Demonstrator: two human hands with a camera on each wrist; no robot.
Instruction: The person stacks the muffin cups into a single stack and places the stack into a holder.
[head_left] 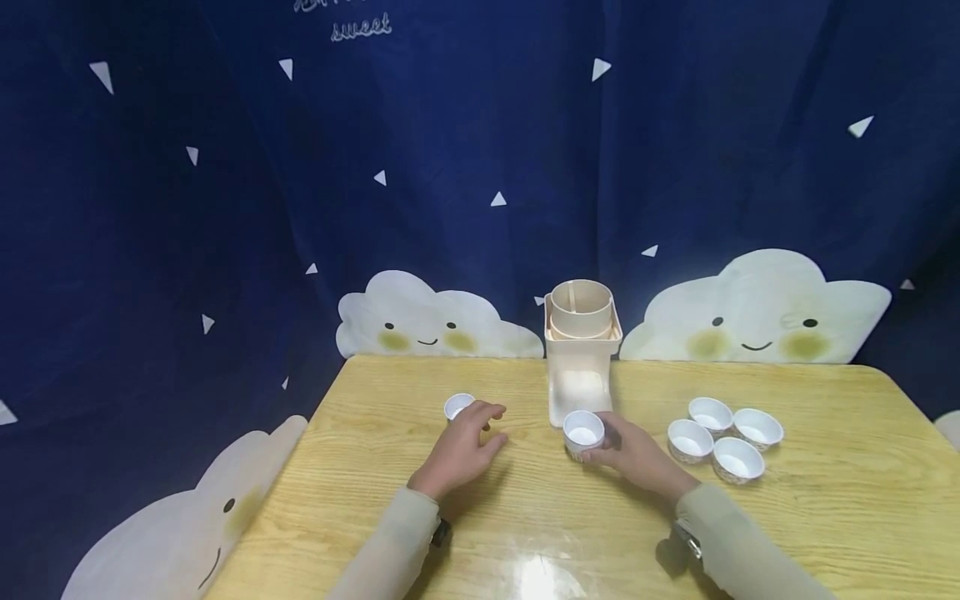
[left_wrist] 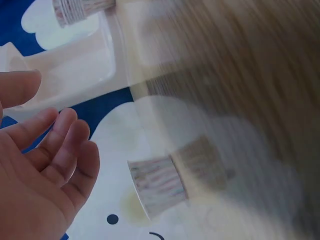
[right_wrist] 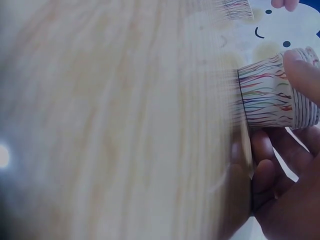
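Observation:
My right hand [head_left: 639, 454] grips a stack of nested paper baking cups [head_left: 583, 433] by its side, with the thumb on one side and fingers on the other. Several stacked rims and coloured wavy lines on the wall of the cups [right_wrist: 267, 95] show in the right wrist view. The stack stands upright at the tabletop, just in front of a cream plastic holder [head_left: 581, 350]. My left hand [head_left: 463, 446] hovers over the table with loosely bent fingers and holds nothing. Partly hidden behind it is another paper cup [head_left: 457, 403], whose striped wall [left_wrist: 157, 186] shows in the left wrist view.
Several white paper cups [head_left: 737, 460] stand close together on the right of the wooden table [head_left: 847, 500]. The holder, with a round tube [head_left: 582, 308] in its top, stands at the table's back edge. A dark blue curtain [head_left: 450, 108] with smiling clouds hangs behind.

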